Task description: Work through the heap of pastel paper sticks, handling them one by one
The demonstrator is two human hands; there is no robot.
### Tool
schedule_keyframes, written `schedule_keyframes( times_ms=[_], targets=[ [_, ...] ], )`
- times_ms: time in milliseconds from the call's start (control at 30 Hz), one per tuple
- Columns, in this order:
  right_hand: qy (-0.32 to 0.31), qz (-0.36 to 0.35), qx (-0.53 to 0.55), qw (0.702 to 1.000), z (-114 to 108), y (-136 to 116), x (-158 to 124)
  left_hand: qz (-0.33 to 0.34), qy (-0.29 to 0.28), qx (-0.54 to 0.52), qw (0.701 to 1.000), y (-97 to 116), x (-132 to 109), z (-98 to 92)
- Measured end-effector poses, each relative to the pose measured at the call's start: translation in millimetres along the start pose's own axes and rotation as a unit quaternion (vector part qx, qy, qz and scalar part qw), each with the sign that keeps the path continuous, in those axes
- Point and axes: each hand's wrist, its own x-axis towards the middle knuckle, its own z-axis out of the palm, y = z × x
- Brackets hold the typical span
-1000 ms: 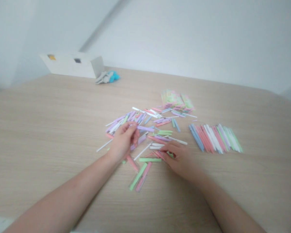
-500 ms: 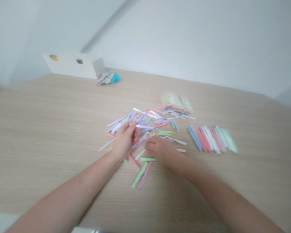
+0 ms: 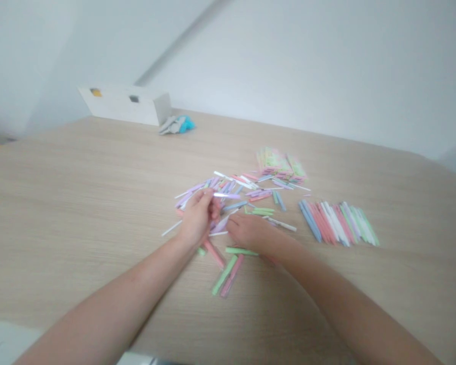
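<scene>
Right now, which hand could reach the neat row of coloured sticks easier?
Probably the right hand: it is nearer the row of coloured sticks; the left hand pinches a purple stick.

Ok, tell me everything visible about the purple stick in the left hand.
The purple stick is slim, straight and plastic-looking, with a pale, shiny stretch near the left hand. The hand's grip pinches and hides one end; the other points right, roughly level in view, with scattered sticks behind it. Blur hides finer detail.

The pale wood-grain tabletop point(image 3: 79, 203) bears loose, slim pastel sticks point(image 3: 235, 206) centrally, a neat multicoloured stick row point(image 3: 338, 223) at 3 o'clock, pink-and-green packets point(image 3: 273, 161) at 1, a white angular box point(image 3: 117, 109) and crumpled grey-and-blue bundle point(image 3: 176, 124) towards 11.
</scene>
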Motion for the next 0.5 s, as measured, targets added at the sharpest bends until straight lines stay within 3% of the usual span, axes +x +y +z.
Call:
schedule_keyframes(
  times_ms=[100, 233, 333, 500],
  targets=[
    [0.029, 0.061, 0.029, 0.997, -1.5, 1.9, -5.7, 0.005, 0.003, -0.013, 1.0, 3.0, 0.7, 0.4],
    [0.069, 0.196, 0.103, 0.973, -6.2, 5.7, -18.2, 0.02, 0.019, -0.019, 0.999, 4.2, -0.8, 1.8],
    [0.11, 0.275, 0.148, 0.943, -9.2, 9.6, -25.7, 0.012, 0.007, -0.001, 1.0, -1.2, -3.9, 2.4],
    [0.184, 0.345, 0.301, 0.87, -11.2, 13.3, -33.9, -0.046, -0.076, 0.067, 0.994, -17.4, -10.9, 1.5]
  ],
)
